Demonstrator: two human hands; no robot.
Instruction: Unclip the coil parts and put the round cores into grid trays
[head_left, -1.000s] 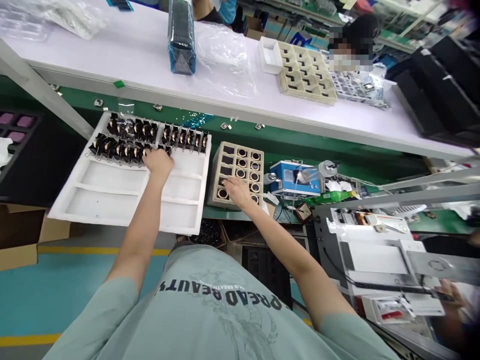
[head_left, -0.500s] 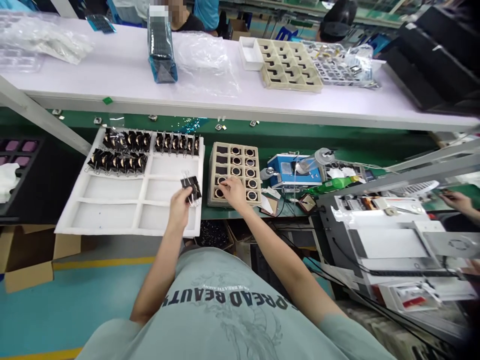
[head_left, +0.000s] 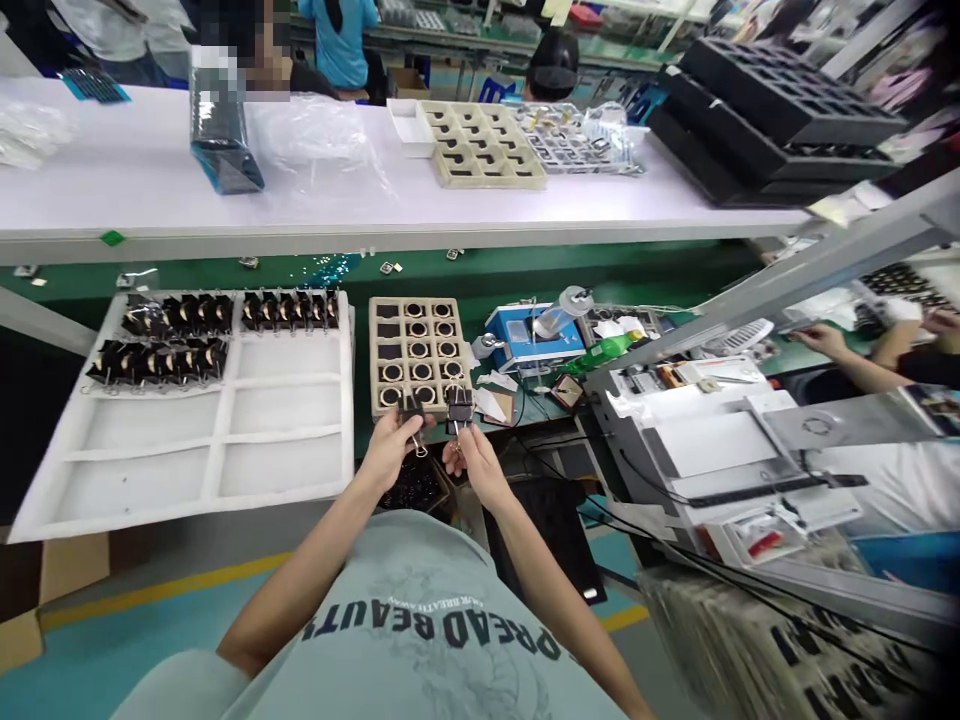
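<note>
My left hand (head_left: 388, 452) is closed on a black binder clip (head_left: 411, 408) with wire handles, just in front of the beige tray (head_left: 379, 412). Beside it, my right hand (head_left: 480, 465) pinches another black binder clip (head_left: 459, 408) by its wire handles at the tray's front right corner. Whether anything sits in the jaws of either clip is too small to tell. Round dark pieces with pale rims (head_left: 418, 350) fill most of the beige tray's pockets. To the left, a white foam tray (head_left: 219, 440) holds rows of clipped black pieces (head_left: 157, 362) in its far compartments.
A blue device (head_left: 517, 340) and a green bottle (head_left: 604, 352) stand right of the beige tray. Ahead runs a raised white shelf (head_left: 315, 215) carrying a second beige tray (head_left: 487, 180) and black trays (head_left: 757, 150). Another person's hand (head_left: 825, 342) shows far right.
My right hand has left the beige tray's pockets, come nearer my body and now holds a binder clip. My left hand has moved from the foam tray's edge to beside it. The view has shifted right.
</note>
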